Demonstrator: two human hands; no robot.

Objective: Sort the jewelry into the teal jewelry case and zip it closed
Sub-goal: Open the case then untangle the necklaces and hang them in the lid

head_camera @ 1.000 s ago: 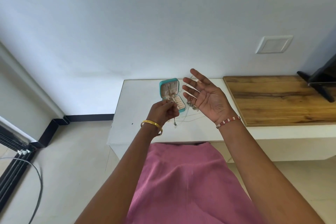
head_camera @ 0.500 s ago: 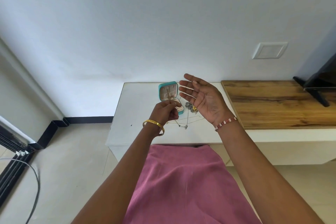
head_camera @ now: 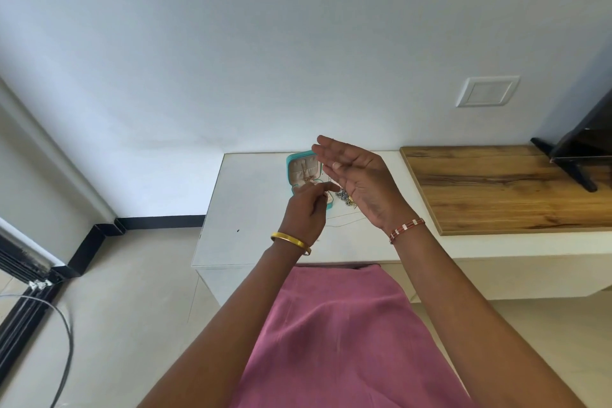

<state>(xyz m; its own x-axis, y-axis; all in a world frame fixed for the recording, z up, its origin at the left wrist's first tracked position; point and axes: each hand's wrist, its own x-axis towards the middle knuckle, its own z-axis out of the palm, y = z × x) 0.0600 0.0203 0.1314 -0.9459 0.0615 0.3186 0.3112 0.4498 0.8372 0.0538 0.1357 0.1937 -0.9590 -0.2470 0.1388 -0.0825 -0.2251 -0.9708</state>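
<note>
The teal jewelry case point(head_camera: 299, 166) lies open at the back of the white table point(head_camera: 251, 209), its pale pink lining showing. My left hand point(head_camera: 306, 212), with a gold bangle on the wrist, hovers just in front of the case, thumb and fingertips pinched on a thin necklace chain. My right hand point(head_camera: 361, 182) is held up to the right of the case, palm turned left, fingers straight, holding nothing I can make out. A small heap of jewelry point(head_camera: 344, 198) lies under it. A fine chain point(head_camera: 344, 223) trails across the table.
A wooden board point(head_camera: 496, 189) covers the counter to the right, with a black screen stand point(head_camera: 579, 156) on its far end. A white wall plate point(head_camera: 486, 91) is above it. A grey cable point(head_camera: 66, 341) loops on the floor at left.
My right hand has turned from palm-up to edge-on and moved left toward the case. My left hand's pinch has moved up to meet it; the dangling pendant is no longer in sight.
</note>
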